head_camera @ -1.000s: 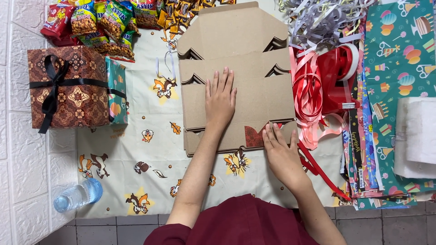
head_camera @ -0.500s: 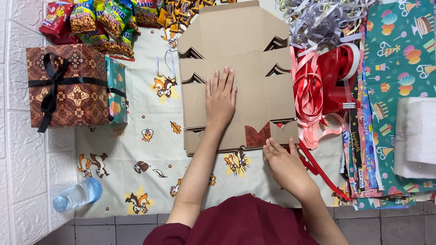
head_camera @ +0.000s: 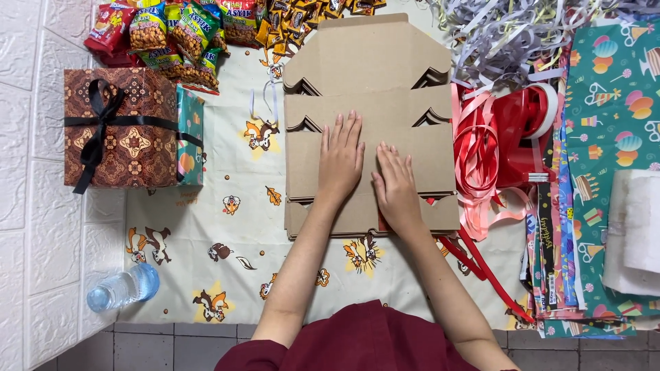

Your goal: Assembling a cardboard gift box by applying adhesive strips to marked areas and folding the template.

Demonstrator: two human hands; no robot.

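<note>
With both palms flat, fingers pressed together, on the folded cardboard box blank point(head_camera: 371, 130), left hand point(head_camera: 340, 161) anchors while right hand point(head_camera: 397, 185) creases the near flap, I'd judge.

Both arms are bare from the short sleeves down to the left hand point(head_camera: 341, 159) and right hand point(head_camera: 397, 185). The garment is dark maroon, plain and unpatterned, its sleeves ending above the elbows. The fingers seem free of rings, though the view is too coarse to be sure.
</note>
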